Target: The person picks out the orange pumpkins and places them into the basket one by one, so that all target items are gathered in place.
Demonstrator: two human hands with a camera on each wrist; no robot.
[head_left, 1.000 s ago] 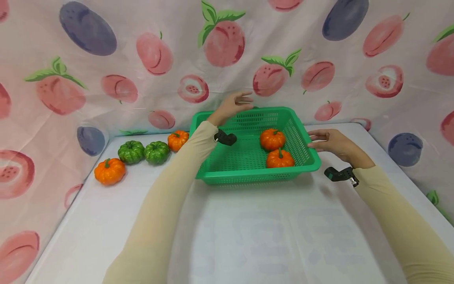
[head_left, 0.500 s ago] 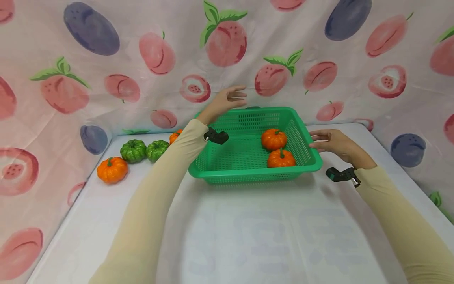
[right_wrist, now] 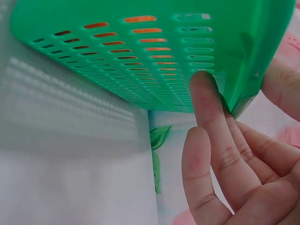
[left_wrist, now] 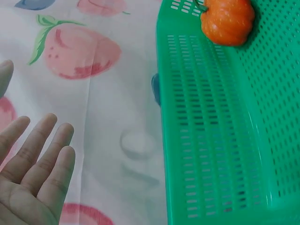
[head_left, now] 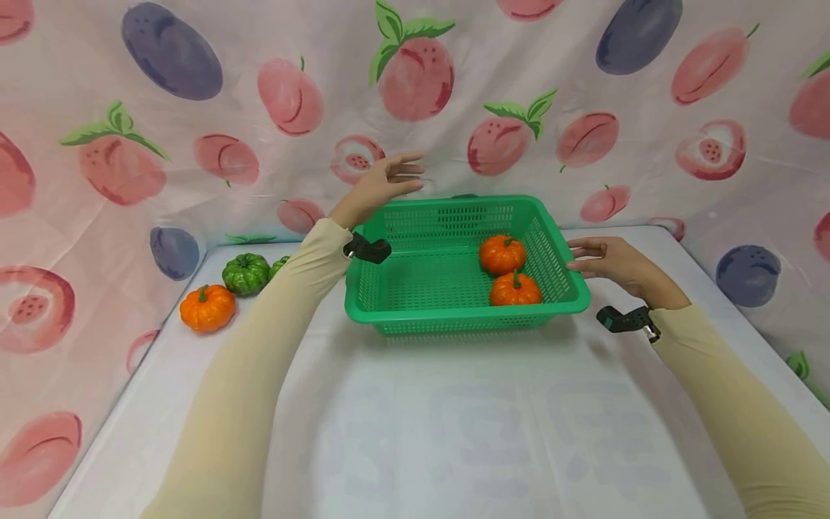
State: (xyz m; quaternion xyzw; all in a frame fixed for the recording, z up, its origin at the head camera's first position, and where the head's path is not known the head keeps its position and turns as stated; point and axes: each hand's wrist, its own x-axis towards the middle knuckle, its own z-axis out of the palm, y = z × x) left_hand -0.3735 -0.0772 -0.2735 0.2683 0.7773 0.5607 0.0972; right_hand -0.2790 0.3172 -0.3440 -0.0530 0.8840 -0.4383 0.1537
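A green plastic basket (head_left: 421, 317) stands on the table with two orange mini pumpkins (head_left: 502, 255) in its right half. My left hand (head_left: 379, 186) hovers above the basket's back left corner, holding nothing, its fingers spread apart in the left wrist view. At the basket's right side my right hand (head_left: 616, 268) holds the rim, with the thumb on the rim's outer edge and fingers beneath it in the right wrist view. Left of the basket lie an orange pumpkin (head_left: 207, 308) and a green pumpkin (head_left: 246, 274); another green pumpkin (head_left: 279, 265) is mostly hidden behind my left sleeve.
A fruit-print cloth (head_left: 292, 43) hangs behind and beside the white table (head_left: 447, 432). Each wrist carries a small black camera (head_left: 367, 248). My left forearm crosses the table's left part.
My left hand has moved left and slightly up, away from the basket's middle. Its sleeve now covers the orange pumpkin beside the basket and most of one green pumpkin. The right hand stays at the rim.
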